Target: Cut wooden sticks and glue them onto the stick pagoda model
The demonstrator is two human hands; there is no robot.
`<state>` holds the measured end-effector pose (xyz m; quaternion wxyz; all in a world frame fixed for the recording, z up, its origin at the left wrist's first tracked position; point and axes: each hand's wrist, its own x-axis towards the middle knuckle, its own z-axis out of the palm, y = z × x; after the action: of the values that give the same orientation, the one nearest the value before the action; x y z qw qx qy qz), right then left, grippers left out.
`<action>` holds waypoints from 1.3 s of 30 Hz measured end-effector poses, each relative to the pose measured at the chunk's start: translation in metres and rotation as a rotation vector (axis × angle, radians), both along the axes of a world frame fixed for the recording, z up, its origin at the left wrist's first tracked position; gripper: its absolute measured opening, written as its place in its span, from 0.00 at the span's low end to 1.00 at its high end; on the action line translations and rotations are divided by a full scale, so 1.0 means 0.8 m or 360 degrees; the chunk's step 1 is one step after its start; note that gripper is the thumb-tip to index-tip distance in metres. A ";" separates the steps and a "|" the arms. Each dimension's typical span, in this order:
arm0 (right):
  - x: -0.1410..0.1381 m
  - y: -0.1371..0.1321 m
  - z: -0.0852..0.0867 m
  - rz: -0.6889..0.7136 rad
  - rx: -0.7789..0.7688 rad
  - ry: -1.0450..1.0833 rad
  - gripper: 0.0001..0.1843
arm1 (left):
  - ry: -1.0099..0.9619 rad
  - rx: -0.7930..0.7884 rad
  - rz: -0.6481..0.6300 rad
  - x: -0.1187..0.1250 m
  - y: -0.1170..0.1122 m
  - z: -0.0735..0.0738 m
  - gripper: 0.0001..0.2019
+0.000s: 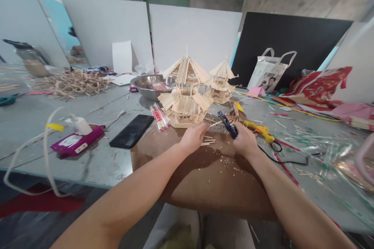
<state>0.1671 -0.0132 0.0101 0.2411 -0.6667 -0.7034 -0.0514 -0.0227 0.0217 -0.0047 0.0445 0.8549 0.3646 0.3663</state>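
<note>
In my left hand (194, 138), closed in a pinch, is a thin wooden stick (216, 123) pointing right. A dark blue hand cutter (227, 124) is gripped by my right hand (246, 140), its tip close to the stick's free end; whether they touch I cannot tell. Both hands are above a brown board (201, 179) scattered with wood crumbs. Several short cut sticks (208, 141) lie between the hands. Just beyond my left hand stands a pavilion model (186, 105) built of wooden sticks, with a smaller stick pavilion (221, 81) behind it.
A black phone (132, 130) and a purple power strip (78, 140) lie left. Behind are a metal bowl (146, 87) and a stick pile (78, 83). Right are a yellow glue gun (261, 130), its black cord, plastic wrappers (327, 163) and a white bag (267, 72).
</note>
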 end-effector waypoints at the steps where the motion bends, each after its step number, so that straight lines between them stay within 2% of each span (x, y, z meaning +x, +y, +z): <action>1: -0.001 0.000 0.001 -0.0008 -0.0014 -0.0007 0.13 | 0.0009 -0.0011 0.0007 0.000 0.000 -0.001 0.11; 15: -0.004 0.002 0.006 -0.0117 -0.0218 -0.0051 0.13 | 0.0137 -0.0134 0.0103 0.002 -0.001 0.000 0.13; 21: -0.001 0.006 0.002 -0.0304 -0.0254 -0.0105 0.19 | 0.0084 -0.0173 0.0060 0.004 0.001 -0.001 0.14; 29: 0.008 0.013 -0.005 -0.0354 -0.0241 -0.0152 0.23 | -0.0342 -0.0478 0.0089 0.002 0.006 0.001 0.14; 33: 0.010 0.014 -0.007 -0.0362 -0.0211 -0.0160 0.22 | -0.0605 -0.0572 0.0114 0.001 0.005 0.005 0.13; 36: 0.009 0.015 -0.009 -0.0337 -0.0219 -0.0184 0.21 | -0.0893 -0.0649 0.0117 0.000 0.006 0.012 0.12; 39: 0.006 0.015 -0.011 -0.0280 -0.0244 -0.0235 0.20 | -0.1245 -0.0807 0.0094 -0.001 0.005 0.028 0.11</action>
<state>0.1718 -0.0010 0.0009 0.1315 -0.7368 -0.6598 -0.0673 -0.0233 0.0260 0.0173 0.3756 0.6040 0.4228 0.5615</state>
